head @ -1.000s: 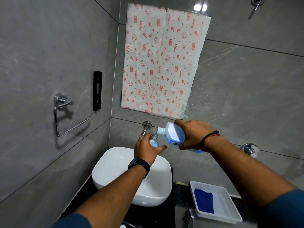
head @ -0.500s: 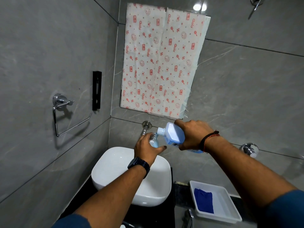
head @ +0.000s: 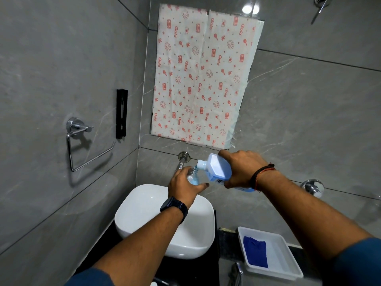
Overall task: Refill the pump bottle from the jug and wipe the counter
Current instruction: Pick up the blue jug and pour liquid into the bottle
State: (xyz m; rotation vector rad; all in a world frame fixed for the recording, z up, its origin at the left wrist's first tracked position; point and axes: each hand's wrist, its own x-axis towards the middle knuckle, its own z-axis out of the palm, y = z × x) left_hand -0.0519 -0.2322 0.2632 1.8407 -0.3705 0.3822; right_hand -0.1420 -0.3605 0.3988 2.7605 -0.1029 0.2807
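My right hand grips a blue jug tipped leftward, its white neck pointing down at the mouth of a small clear pump bottle. My left hand is wrapped around that bottle, which holds some blue liquid and has no pump on it. A thin blue stream runs from the jug's neck into the bottle's mouth. Both hands are held above the back of the white basin. A folded blue cloth lies in a white tray on the dark counter at the right.
A chrome wall spout juts out just behind my left hand. A chrome towel ring and a black bracket hang on the left wall. Patterned paper covers the mirror. A chrome knob sits on the right wall.
The hands, jug and bottle have stayed in place, with the jug still tilted over the bottle.
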